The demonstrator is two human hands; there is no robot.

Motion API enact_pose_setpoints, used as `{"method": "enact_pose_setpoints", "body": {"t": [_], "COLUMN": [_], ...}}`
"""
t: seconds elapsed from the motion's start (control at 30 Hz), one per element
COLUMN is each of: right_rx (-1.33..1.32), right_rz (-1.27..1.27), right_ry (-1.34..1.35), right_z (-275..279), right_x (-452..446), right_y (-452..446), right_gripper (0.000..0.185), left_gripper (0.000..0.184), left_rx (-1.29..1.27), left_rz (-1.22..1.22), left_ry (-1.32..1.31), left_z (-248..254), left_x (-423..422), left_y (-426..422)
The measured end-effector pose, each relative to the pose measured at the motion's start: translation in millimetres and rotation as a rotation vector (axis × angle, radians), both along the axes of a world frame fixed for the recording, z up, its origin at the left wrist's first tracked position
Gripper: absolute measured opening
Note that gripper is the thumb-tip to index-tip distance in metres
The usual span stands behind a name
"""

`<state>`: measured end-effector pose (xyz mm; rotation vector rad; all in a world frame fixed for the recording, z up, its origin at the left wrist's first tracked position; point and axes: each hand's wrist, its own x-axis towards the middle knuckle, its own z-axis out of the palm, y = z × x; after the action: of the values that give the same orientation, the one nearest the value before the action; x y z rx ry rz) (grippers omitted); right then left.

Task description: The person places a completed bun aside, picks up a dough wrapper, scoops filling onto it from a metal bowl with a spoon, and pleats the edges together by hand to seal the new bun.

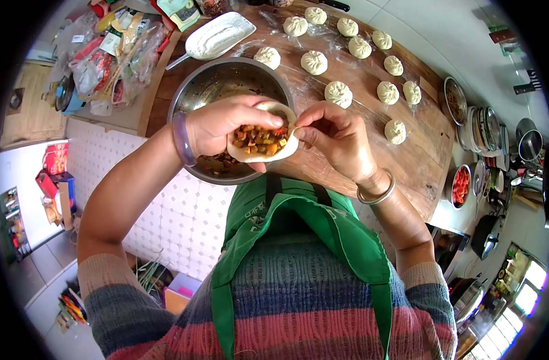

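My left hand point(226, 123) cradles a round dough wrapper point(249, 157) with its thumb over the top. Diced vegetable filling point(262, 141) in orange, green and brown lies in the wrapper. With thumb and forefinger, my right hand point(334, 137) pinches the wrapper's right edge, where a small fold shows. Beneath my left hand is a large metal bowl point(184, 99) with bits of the same filling on its inside. Pleated buns point(338, 94) sit on the floured wooden board to the right of the bowl.
A metal scoop point(219, 36) with flour lies behind the bowl on the wooden board point(370, 165). Plastic bags point(97, 66) crowd the left. At right stand a metal pan point(453, 101), stacked plates point(479, 129) and a bowl of chopped red pieces point(460, 185).
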<state>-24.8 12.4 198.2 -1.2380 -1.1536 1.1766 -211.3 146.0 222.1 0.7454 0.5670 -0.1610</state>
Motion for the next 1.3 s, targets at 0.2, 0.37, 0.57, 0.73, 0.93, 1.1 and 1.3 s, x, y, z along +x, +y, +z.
{"method": "enact_pose_setpoints", "body": {"t": [0.2,0.37,0.57,0.73,0.93,1.1,1.3], "right_rx": [-0.088,-0.054,0.106,-0.131,0.098,-0.013,0.009], "right_rz": [-0.038,-0.067,-0.038,-0.04,0.006,0.008,-0.01], "right_ry": [0.028,0.02,-0.047,0.118,-0.135,-0.129,-0.1], "right_z": [4,9,-1,9,6,13,9], "right_x": [1,-4,-2,-4,0,2,4], "right_y": [3,8,13,15,18,16,16], "right_gripper": [0.013,0.011,0.01,0.009,0.009,0.009,0.011], "left_gripper": [0.055,0.048,0.041,0.035,0.038,0.038,0.037], "left_rx": [0.2,0.257,0.261,0.261,0.291,0.271,0.122], "left_rz": [0.025,0.021,-0.043,-0.121,-0.189,-0.175,-0.034], "left_ry": [-0.05,0.053,0.047,0.065,0.113,0.065,0.008], "left_z": [6,9,7,5,6,7,9], "left_x": [1,6,6,7,10,11,9], "left_y": [6,8,15,18,20,21,30]}}
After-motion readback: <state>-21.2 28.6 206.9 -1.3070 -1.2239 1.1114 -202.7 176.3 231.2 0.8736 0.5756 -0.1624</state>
